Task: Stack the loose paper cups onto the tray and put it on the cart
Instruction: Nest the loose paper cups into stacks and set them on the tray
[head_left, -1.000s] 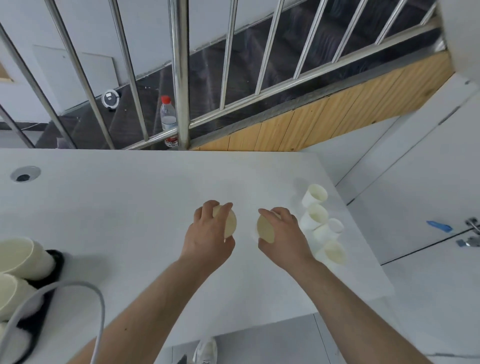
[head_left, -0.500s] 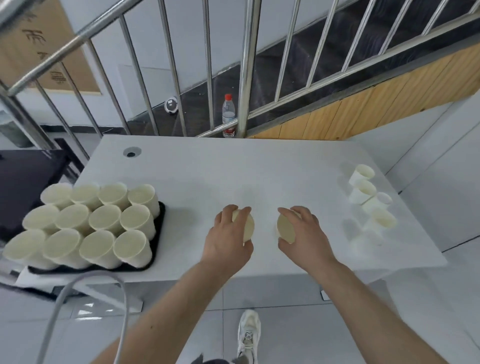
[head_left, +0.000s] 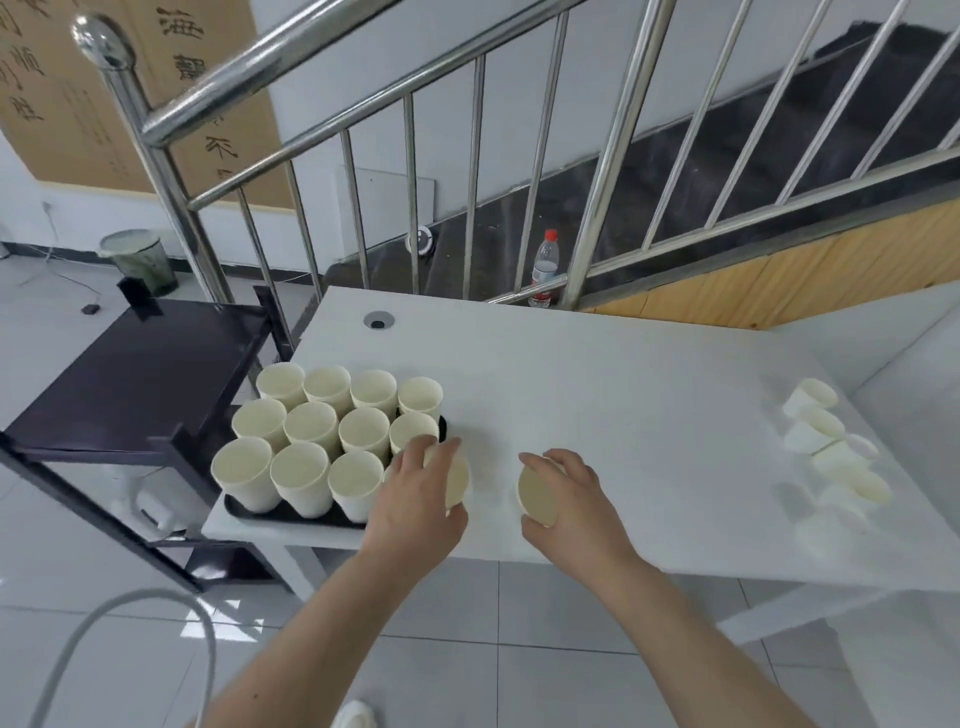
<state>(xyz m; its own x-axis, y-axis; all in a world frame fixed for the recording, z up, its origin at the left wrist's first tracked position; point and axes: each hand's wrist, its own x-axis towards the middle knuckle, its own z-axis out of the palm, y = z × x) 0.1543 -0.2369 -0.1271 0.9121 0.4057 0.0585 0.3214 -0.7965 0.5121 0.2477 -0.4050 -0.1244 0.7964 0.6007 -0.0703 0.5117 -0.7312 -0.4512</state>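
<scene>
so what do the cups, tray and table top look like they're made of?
Cups: look like paper, matte cream, thin rolled rims; a lining can't be told.
Tray: black, slightly glossy, likely plastic; only its edge shows.
Table top: white, smooth, matte, probably laminate board, with a round cable hole.

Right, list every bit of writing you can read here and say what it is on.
Brown board on the wall, upper left: large brush-written Chinese characters, too distorted and cut off to read reliably.
Water bottle behind the railing: red label band, print too small to read.
Paper cups and tray: no writing visible.
</scene>
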